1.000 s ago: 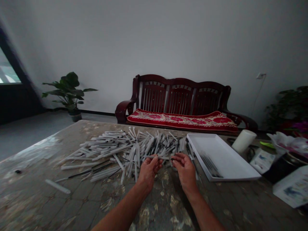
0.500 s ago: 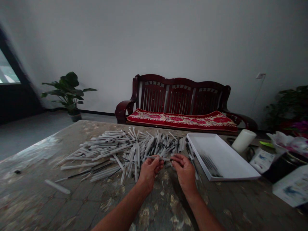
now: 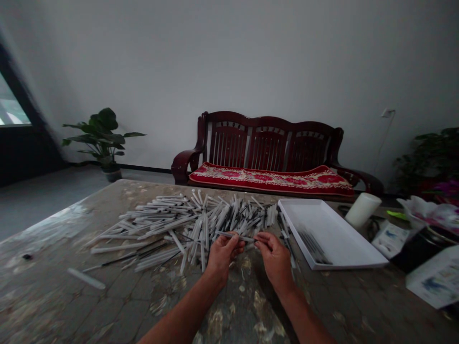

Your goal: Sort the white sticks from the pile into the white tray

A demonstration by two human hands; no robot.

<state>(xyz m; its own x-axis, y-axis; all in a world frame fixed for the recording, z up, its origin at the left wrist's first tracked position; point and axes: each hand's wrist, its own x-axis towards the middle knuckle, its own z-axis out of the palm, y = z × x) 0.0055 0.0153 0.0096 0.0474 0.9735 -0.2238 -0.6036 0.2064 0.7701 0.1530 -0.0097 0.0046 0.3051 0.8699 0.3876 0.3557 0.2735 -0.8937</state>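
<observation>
Both my hands are over the front of a heap of slim white plastic tubes (image 3: 201, 217), many with thin black rods or dark tips. My left hand (image 3: 224, 255) grips one white tube (image 3: 234, 236) near its left end. That tube runs across to my right hand (image 3: 274, 258), whose fingertips pinch its thin dark right end. Just right of my right hand lies a shallow white tray (image 3: 333, 239), with several thin dark-tipped items (image 3: 312, 247) lying in its lower part. A single loose white tube (image 3: 86, 278) lies apart on the mottled stone-patterned tabletop (image 3: 53, 248).
A white cylinder (image 3: 363, 210), printed papers (image 3: 390, 240) and a dark pot with pale wrapping (image 3: 426, 229) stand right of the tray. Beyond the table's far edge are a dark wooden bench with a red cushion (image 3: 268, 179) and a potted plant (image 3: 102, 136).
The held tube now slants slightly downward to the right, and my right fingertips sit closer around its right end. The heap and tray have not visibly moved.
</observation>
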